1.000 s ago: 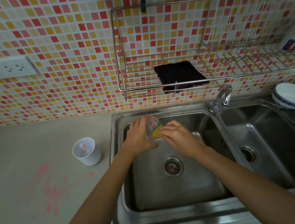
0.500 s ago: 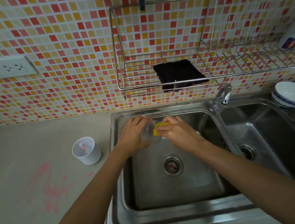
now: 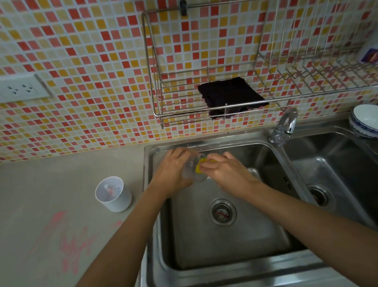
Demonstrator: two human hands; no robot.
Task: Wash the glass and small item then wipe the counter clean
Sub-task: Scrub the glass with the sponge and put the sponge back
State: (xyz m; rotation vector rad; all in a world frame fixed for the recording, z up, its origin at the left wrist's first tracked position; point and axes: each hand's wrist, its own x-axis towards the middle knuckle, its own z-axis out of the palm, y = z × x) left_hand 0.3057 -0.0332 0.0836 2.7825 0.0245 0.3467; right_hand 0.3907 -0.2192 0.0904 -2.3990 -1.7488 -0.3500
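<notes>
Mosaic tiles in red, orange and yellow are covering the wall behind a beige counter (image 3: 38, 179) smeared with pink streaks (image 3: 71, 245), where a small white plastic cup (image 3: 113, 197) is standing just left of the stainless steel double sink (image 3: 226, 243), well apart from the hands. Over the left basin, the left hand (image 3: 172, 172) is wrapping its fingers around a clear drinking glass (image 3: 195, 170) tipped on its side, while the right hand (image 3: 227, 172) is pinching a yellow sponge (image 3: 200, 164) against the glass's mouth; a black cloth (image 3: 229, 96) is lying in the wire wall rack (image 3: 180, 112) above, and white bowls with blue rims (image 3: 373, 122) are sitting at the far right
</notes>
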